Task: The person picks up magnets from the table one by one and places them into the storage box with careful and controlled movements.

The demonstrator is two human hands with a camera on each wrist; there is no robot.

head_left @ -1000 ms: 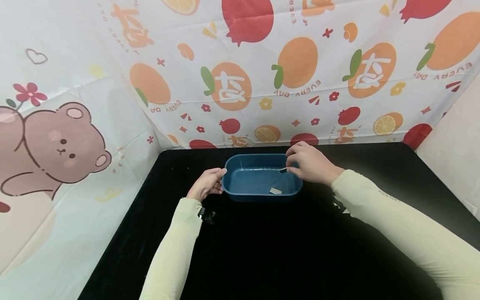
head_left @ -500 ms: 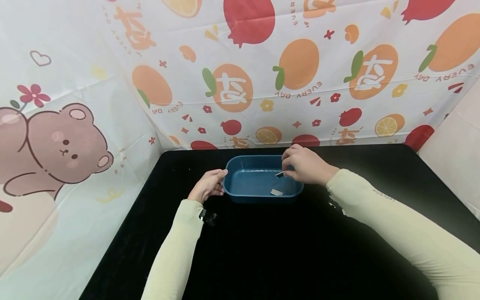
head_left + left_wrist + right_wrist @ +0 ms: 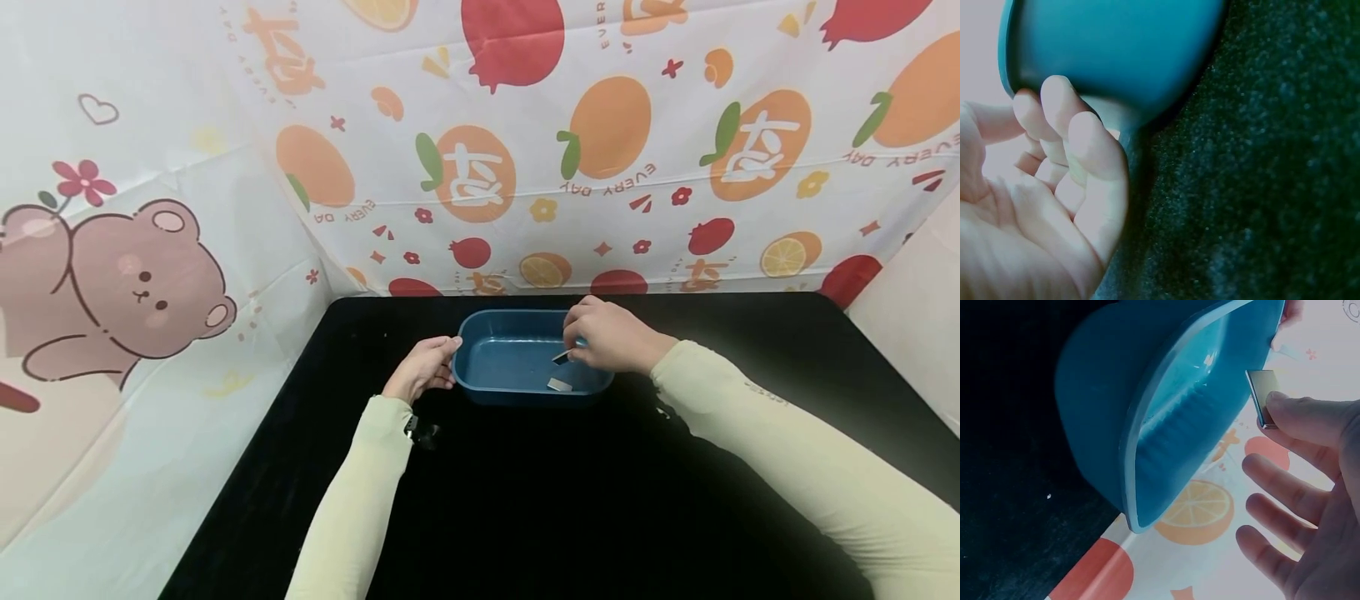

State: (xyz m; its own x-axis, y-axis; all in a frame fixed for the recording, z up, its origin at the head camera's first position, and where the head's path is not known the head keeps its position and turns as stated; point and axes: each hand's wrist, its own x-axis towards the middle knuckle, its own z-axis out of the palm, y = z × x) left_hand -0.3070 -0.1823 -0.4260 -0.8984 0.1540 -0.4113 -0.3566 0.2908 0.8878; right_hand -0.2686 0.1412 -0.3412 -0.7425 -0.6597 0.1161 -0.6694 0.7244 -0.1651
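A blue plastic basin (image 3: 506, 362) stands near the table's far edge. My left hand (image 3: 422, 367) grips its left end, thumb at the rim and fingers against the outer wall, as the left wrist view shows of the curled fingers. Over the basin's right side my right hand (image 3: 611, 335) pinches a small flat rectangular metal block (image 3: 1263, 397) between thumb and index finger. The other fingers of that hand are spread loosely in the right wrist view. A similar small block (image 3: 559, 385) lies on the basin floor near the front right.
A black cloth-covered table (image 3: 510, 500) lies under the basin. Behind it hangs a fruit-printed white curtain (image 3: 540, 200); a bear-printed sheet (image 3: 165, 283) covers the left side. A small dark device (image 3: 423, 433) sits at the left wrist.
My right hand has moved a little left and toward the near side over the basin, with the block still pinched. My left hand keeps its grip; the head view has shifted slightly.
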